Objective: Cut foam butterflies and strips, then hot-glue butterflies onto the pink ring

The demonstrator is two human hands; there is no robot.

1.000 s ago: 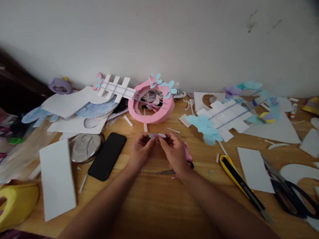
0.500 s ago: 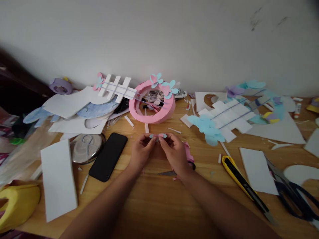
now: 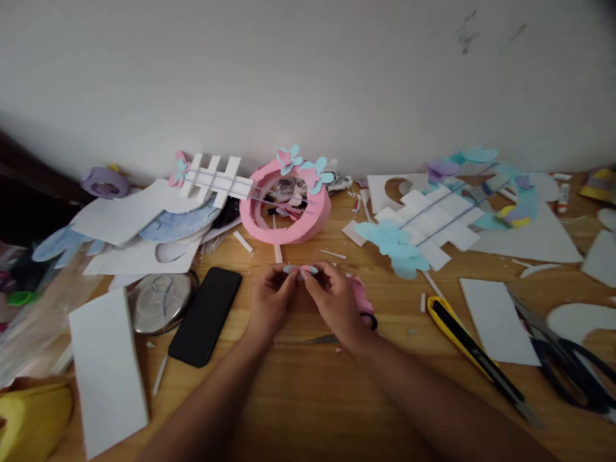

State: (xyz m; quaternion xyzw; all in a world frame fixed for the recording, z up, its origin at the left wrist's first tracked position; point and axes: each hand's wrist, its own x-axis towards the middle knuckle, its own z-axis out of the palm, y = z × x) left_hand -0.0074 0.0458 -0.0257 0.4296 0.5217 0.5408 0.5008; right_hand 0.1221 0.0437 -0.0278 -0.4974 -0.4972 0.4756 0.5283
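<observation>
While the two hands meet over the middle of the wooden surface (image 3: 289, 404), the head view shows a small pink and light-blue paper piece (image 3: 312, 269) pinched between them. The left hand (image 3: 268, 301) grips its left end between thumb and fingers, and the right hand (image 3: 337, 305) grips its right end in the same way, the thumbs close together. The piece is raised above the surface, just nearer than the pink ring (image 3: 287, 233), which bears pink and light-blue paper flowers (image 3: 315, 174) on its rim. A white crosspieced strip (image 3: 219, 182) reaches left from the ring, with purple strings running along it and across the opening.

Beside the right hand lies pink paper (image 3: 360, 296), and small scissors (image 3: 322, 339) lie partly hidden under the right wrist. To the left of the left hand are a black phone (image 3: 205, 317), a round metal tin (image 3: 161, 303) and a white rectangular board (image 3: 110, 375). To the right, a yellow and black cutter (image 3: 462, 343) lies at a slant near another white board (image 3: 498, 321), with large dark-handled scissors (image 3: 563, 372) beside that board. Beyond the cutter rests a light-blue paper cutout (image 3: 394, 247), attached to white stepped pieces (image 3: 436, 218) crossed by purple strings.
</observation>
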